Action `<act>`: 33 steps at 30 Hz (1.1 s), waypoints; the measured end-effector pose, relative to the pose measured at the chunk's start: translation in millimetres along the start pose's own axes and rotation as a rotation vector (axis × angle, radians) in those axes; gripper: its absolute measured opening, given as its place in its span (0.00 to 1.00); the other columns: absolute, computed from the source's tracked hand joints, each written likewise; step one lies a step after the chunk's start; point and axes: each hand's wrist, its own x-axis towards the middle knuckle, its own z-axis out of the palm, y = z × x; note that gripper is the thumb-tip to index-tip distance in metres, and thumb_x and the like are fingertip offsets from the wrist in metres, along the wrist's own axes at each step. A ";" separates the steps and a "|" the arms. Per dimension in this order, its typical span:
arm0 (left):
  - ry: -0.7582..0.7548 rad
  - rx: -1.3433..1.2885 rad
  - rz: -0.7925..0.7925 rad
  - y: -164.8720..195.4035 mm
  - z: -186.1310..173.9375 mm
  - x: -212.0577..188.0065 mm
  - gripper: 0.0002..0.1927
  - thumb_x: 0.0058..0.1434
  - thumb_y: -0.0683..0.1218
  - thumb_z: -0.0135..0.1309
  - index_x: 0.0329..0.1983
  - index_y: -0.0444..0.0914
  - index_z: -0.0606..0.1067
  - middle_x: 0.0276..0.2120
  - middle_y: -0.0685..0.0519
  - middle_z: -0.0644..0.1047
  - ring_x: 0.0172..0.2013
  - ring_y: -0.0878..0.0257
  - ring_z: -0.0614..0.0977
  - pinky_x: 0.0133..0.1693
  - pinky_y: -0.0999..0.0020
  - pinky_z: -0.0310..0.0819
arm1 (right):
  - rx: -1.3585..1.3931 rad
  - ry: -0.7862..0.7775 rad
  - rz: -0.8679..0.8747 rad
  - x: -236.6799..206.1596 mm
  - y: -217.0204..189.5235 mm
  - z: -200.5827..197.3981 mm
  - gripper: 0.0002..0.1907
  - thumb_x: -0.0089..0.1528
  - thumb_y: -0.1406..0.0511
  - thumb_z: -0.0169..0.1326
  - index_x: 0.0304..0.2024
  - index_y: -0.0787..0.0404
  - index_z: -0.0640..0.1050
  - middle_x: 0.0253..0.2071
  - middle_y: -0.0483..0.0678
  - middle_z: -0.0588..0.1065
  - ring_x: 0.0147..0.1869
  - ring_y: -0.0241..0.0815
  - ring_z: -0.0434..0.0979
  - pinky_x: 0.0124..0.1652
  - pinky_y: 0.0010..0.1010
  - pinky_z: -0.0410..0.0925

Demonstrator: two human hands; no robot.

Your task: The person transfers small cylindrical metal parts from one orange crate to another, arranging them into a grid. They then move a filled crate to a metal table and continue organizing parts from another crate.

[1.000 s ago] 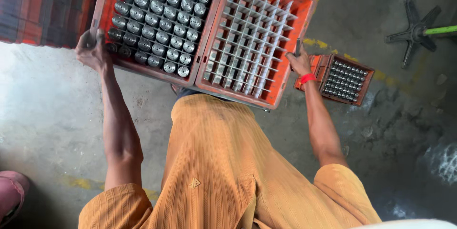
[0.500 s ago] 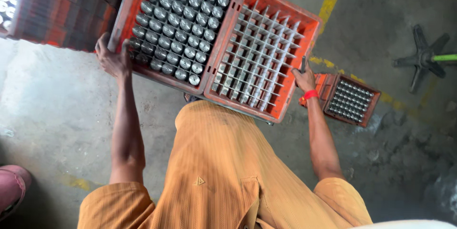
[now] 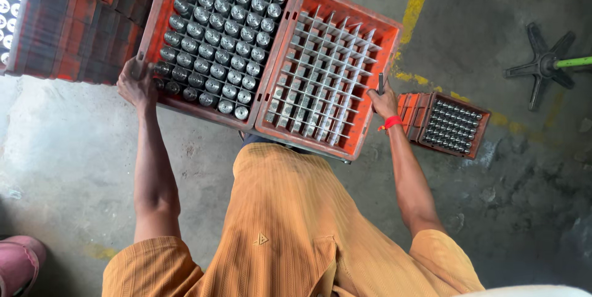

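Note:
Two red plastic crates stand side by side in front of me. The left crate (image 3: 161, 14) is full of several round shiny metal parts (image 3: 217, 44). My left hand (image 3: 137, 82) grips that crate's near-left corner. The right crate (image 3: 390, 56) holds only a grey divider grid (image 3: 324, 78) with vacant cells. My right hand (image 3: 383, 101), with a red band on the wrist, is closed around a thin dark rod-like handle at the right crate's near-right edge.
Stacked red crates (image 3: 68, 22) stand at the far left. A smaller red crate of metal parts (image 3: 449, 124) sits on the concrete floor to the right. A black star-shaped base with a green bar (image 3: 542, 62) lies further right. A yellow floor line (image 3: 414, 1) runs behind.
The view has shifted, so the crates sit lower and nearer in the frame. Both hands keep their hold on the crates' outer edges.

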 end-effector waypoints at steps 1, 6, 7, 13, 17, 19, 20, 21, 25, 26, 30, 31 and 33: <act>0.017 0.019 -0.008 2.2 0.2 -1.5 0.22 0.58 0.55 0.71 0.51 0.43 0.82 0.42 0.43 0.83 0.43 0.44 0.85 0.45 0.50 0.76 | 0.015 -0.024 0.037 -0.2 1.4 -0.1 0.41 0.59 0.58 0.60 0.74 0.53 0.65 0.23 0.45 0.74 0.24 0.40 0.73 0.29 0.39 0.66; 0.115 0.069 -0.099 10.9 1.8 -4.9 0.21 0.53 0.56 0.73 0.46 0.43 0.84 0.39 0.44 0.84 0.40 0.46 0.85 0.43 0.52 0.77 | 0.081 -0.102 0.105 -1.0 2.1 -0.8 0.42 0.58 0.58 0.57 0.75 0.53 0.62 0.23 0.46 0.72 0.23 0.43 0.70 0.28 0.43 0.64; 0.115 0.072 -0.114 11.7 2.0 -5.3 0.20 0.52 0.56 0.73 0.45 0.44 0.84 0.39 0.44 0.84 0.40 0.46 0.85 0.43 0.52 0.77 | 0.060 -0.090 0.079 -0.9 2.0 -0.6 0.41 0.59 0.58 0.58 0.75 0.53 0.63 0.23 0.46 0.72 0.24 0.42 0.71 0.29 0.42 0.65; 0.053 0.046 -0.083 12.8 -1.5 -5.5 0.20 0.55 0.56 0.72 0.47 0.44 0.84 0.39 0.44 0.84 0.41 0.46 0.85 0.43 0.51 0.76 | 0.052 -0.077 0.079 -0.7 -1.2 -2.9 0.40 0.58 0.60 0.57 0.74 0.55 0.64 0.22 0.46 0.71 0.23 0.42 0.70 0.29 0.43 0.65; 0.036 -0.003 -0.032 11.5 -6.7 -3.3 0.22 0.54 0.53 0.72 0.51 0.44 0.84 0.40 0.43 0.84 0.41 0.46 0.86 0.44 0.52 0.76 | 0.087 -0.087 0.066 -0.5 -1.2 -2.9 0.39 0.59 0.60 0.57 0.73 0.56 0.64 0.22 0.45 0.72 0.23 0.41 0.72 0.29 0.41 0.66; 0.024 -0.014 0.008 10.3 -8.2 -0.4 0.23 0.55 0.53 0.73 0.52 0.42 0.83 0.40 0.43 0.84 0.42 0.46 0.85 0.45 0.52 0.76 | 0.111 -0.082 0.067 0.5 -0.7 -1.8 0.40 0.59 0.60 0.56 0.74 0.55 0.62 0.22 0.45 0.72 0.23 0.41 0.72 0.28 0.40 0.65; 0.016 -0.016 0.030 9.6 -8.4 0.4 0.23 0.55 0.52 0.73 0.52 0.41 0.83 0.41 0.43 0.84 0.42 0.46 0.85 0.45 0.52 0.76 | 0.095 -0.078 0.074 0.7 0.0 -1.3 0.41 0.59 0.60 0.56 0.75 0.55 0.62 0.22 0.45 0.71 0.23 0.41 0.71 0.27 0.40 0.64; 0.015 -0.019 0.053 9.2 -8.2 1.7 0.23 0.56 0.52 0.73 0.52 0.40 0.83 0.42 0.42 0.84 0.43 0.46 0.85 0.46 0.52 0.76 | 0.080 -0.072 0.075 1.3 0.5 -0.8 0.42 0.59 0.60 0.56 0.76 0.54 0.61 0.21 0.45 0.71 0.22 0.42 0.70 0.27 0.40 0.63; 0.034 -0.008 0.011 11.0 -4.7 2.7 0.24 0.53 0.53 0.74 0.51 0.40 0.84 0.42 0.44 0.84 0.42 0.48 0.86 0.45 0.54 0.77 | 0.081 -0.108 0.090 1.7 2.5 -2.3 0.43 0.60 0.60 0.56 0.77 0.54 0.59 0.20 0.44 0.70 0.21 0.40 0.68 0.24 0.38 0.61; 0.051 0.013 0.017 12.1 -3.8 2.0 0.23 0.54 0.54 0.74 0.50 0.41 0.84 0.42 0.44 0.84 0.42 0.48 0.86 0.45 0.53 0.76 | 0.107 -0.131 0.086 1.8 3.8 -2.6 0.44 0.60 0.60 0.56 0.77 0.55 0.56 0.19 0.44 0.69 0.20 0.40 0.67 0.23 0.38 0.60; 0.097 0.037 -0.033 16.4 -1.1 -1.3 0.25 0.51 0.57 0.77 0.47 0.41 0.85 0.39 0.44 0.84 0.40 0.47 0.86 0.43 0.53 0.76 | 0.145 -0.164 0.126 1.3 5.1 -4.5 0.45 0.60 0.60 0.55 0.78 0.54 0.54 0.18 0.43 0.69 0.18 0.39 0.65 0.22 0.36 0.59; 0.100 0.030 -0.045 16.8 -1.2 -1.9 0.24 0.51 0.56 0.76 0.47 0.42 0.85 0.39 0.44 0.84 0.40 0.47 0.86 0.43 0.53 0.76 | 0.136 -0.158 0.111 1.0 5.1 -4.6 0.45 0.60 0.61 0.55 0.78 0.54 0.55 0.18 0.43 0.69 0.19 0.39 0.65 0.22 0.37 0.59; 0.102 0.023 -0.070 16.7 -1.2 -2.4 0.23 0.52 0.55 0.75 0.48 0.42 0.85 0.39 0.44 0.84 0.40 0.47 0.86 0.43 0.53 0.77 | 0.120 -0.154 0.084 1.2 4.9 -4.0 0.45 0.60 0.61 0.56 0.78 0.54 0.56 0.19 0.43 0.69 0.19 0.38 0.66 0.23 0.37 0.59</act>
